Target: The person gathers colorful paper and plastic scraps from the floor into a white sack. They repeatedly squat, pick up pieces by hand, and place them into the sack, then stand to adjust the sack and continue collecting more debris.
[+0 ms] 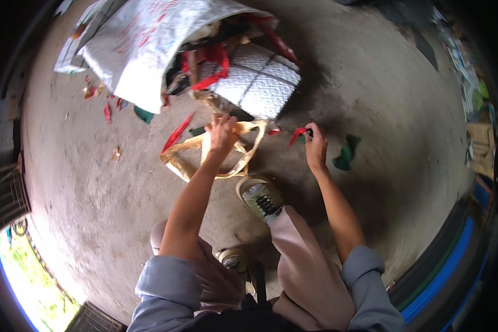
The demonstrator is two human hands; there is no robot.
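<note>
L hand (222, 133) is just on the wearer's side of the sack (133, 50), fingers curled down over the yellow strip (255, 145); can't tell if they're closed tight on it, b/c the fingers blur & hide the contact. R hand (315, 143), farther right of the sack, has thumb & fingers nearly together, pinching a red scrap (297, 134) w/ a bit of dark green by the fingertips. Yellow strip lies in loose loops on the floor (116, 182), nearer the wearer than the sack's mouth; green scrap (346, 152) is well right of the sack, near R hand. Risks, as I judge: loops could snag the shoe (262, 198) (wearer's side of the sack, right by them) if strip's pulled or a step's taken; tugging near the sack's mouth could drag out the silver panel (260, 83) poking from it, esp. if strip's caught there; red scrap could slip, given only a fingertip hold.
</note>
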